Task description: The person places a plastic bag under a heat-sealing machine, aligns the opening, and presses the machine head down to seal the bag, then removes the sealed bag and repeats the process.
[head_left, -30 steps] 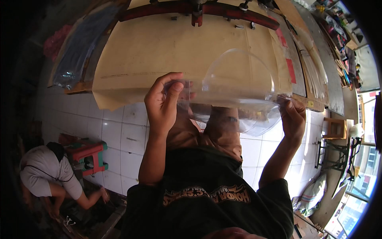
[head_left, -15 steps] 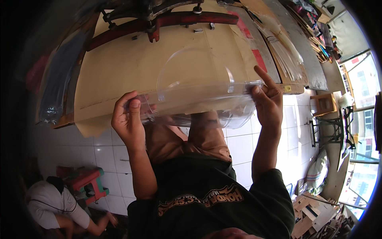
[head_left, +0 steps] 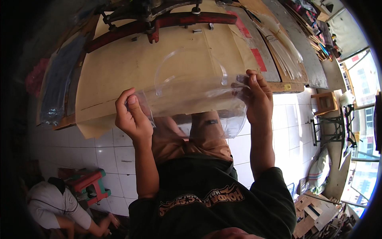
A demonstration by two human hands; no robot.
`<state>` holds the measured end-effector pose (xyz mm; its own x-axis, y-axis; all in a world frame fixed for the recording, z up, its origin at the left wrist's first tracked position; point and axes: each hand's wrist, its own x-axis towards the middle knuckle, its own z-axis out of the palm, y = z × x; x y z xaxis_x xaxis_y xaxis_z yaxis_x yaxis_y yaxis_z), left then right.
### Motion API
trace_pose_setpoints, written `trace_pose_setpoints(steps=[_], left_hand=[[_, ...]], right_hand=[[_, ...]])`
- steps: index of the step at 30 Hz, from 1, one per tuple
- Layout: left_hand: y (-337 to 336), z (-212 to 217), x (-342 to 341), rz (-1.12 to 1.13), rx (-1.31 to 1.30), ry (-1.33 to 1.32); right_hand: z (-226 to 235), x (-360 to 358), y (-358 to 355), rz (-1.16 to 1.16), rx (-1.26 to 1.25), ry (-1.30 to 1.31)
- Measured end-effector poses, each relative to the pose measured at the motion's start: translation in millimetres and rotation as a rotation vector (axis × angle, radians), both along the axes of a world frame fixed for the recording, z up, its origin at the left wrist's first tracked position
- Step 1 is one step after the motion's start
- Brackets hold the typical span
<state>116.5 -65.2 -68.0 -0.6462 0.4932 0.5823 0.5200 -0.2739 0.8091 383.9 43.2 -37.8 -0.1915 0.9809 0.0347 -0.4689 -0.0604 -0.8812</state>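
Note:
A clear plastic bag (head_left: 187, 93) with curved loop handles is stretched between my two hands, above my lap and the table's near edge. My left hand (head_left: 133, 111) pinches its left end between thumb and fingers. At the other end my right hand (head_left: 259, 93) grips the upper right corner, some fingers showing through the film. One loop handle arches over the brown paper (head_left: 115, 75) on the table. The lower part of the bag hangs loosely over my brown trousers (head_left: 203, 135).
A dark machine with a red curved bar (head_left: 191, 18) stands at the table's far side, small metal pieces near it. Clear plastic sheets (head_left: 55, 91) lie left, transparent strips (head_left: 284, 55) right. A person (head_left: 55, 203) crouches beside a red and green stool (head_left: 89, 185) at lower left.
My right hand has moved slightly left and its raised index finger has folded onto the bag. The bag has tilted, its lower part hanging further down. My left hand has shifted slightly right.

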Motion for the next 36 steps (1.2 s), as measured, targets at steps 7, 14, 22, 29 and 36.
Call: trace_pose_setpoints(steps=[7,14,22,29,36], left_hand=[[-5,6,0,-0.104,0.115,-0.191],[2,-6,-17,-0.386,0.291,-0.325],[-16,19,-31,-0.602,-0.069,-0.744],[8,21,-9,0.000,-0.002,-0.102],[22,21,-12,0.233,0.130,0.148]], right_hand=[[13,-19,-2,-0.397,0.388,-0.298],[39,-14,6,-0.428,0.496,-0.265],[32,2,26,0.153,0.110,0.020],[43,-38,19,-0.361,0.500,-0.593],[27,-56,35,-0.812,0.879,-0.887]])
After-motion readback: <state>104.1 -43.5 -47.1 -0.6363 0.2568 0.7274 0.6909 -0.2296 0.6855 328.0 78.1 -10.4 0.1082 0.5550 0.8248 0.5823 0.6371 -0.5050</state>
